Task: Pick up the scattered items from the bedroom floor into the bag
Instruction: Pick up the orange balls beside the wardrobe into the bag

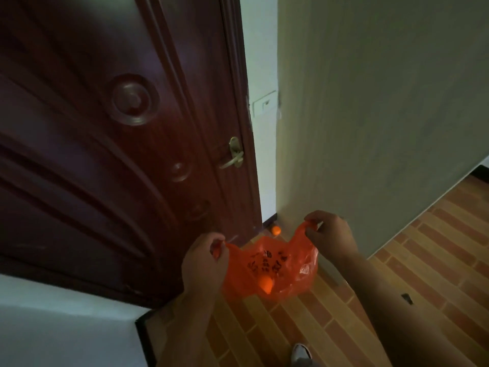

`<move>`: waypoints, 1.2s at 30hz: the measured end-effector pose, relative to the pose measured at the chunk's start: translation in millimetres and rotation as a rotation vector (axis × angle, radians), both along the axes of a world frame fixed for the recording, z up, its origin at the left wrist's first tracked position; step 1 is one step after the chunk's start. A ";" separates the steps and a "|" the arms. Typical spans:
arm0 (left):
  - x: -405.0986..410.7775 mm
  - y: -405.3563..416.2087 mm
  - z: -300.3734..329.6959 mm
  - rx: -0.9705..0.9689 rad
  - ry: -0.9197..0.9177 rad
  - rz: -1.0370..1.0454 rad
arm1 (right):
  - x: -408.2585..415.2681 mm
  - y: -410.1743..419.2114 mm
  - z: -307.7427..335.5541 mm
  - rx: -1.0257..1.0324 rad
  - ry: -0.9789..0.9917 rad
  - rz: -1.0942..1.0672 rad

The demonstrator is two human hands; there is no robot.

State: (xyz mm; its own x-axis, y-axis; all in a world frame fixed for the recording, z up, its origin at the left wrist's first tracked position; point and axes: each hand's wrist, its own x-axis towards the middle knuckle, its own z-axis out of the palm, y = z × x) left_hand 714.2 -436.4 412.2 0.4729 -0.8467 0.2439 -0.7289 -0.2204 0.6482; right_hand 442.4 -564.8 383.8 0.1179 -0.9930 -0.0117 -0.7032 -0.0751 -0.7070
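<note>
Two hands pinching an orange bag (288, 263), left hand (203, 263) one handle, right hand (330, 234) the other.

The floor (304, 321) is laid in brick-like strips of light and reddish brown, with a dark skirting along the walls. An orange ball (276, 230) lies on it in the corner by the door's foot, just beyond the fingers (313, 221) that pinch the bag's far handle. A shoe (301, 354) stands on it below the wrists, at the bottom edge.
</note>
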 end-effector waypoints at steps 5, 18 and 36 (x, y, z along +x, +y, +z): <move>-14.8 -52.7 2.0 0.011 -0.015 -0.037 | -10.5 -41.3 -6.1 0.005 -0.021 -0.022; 6.4 -172.7 -15.8 -0.034 0.007 -0.306 | -12.2 -67.0 -16.7 0.070 0.030 -0.298; 0.1 -260.5 -125.6 0.116 0.150 -0.816 | 4.5 -15.1 -51.9 0.263 0.219 -0.736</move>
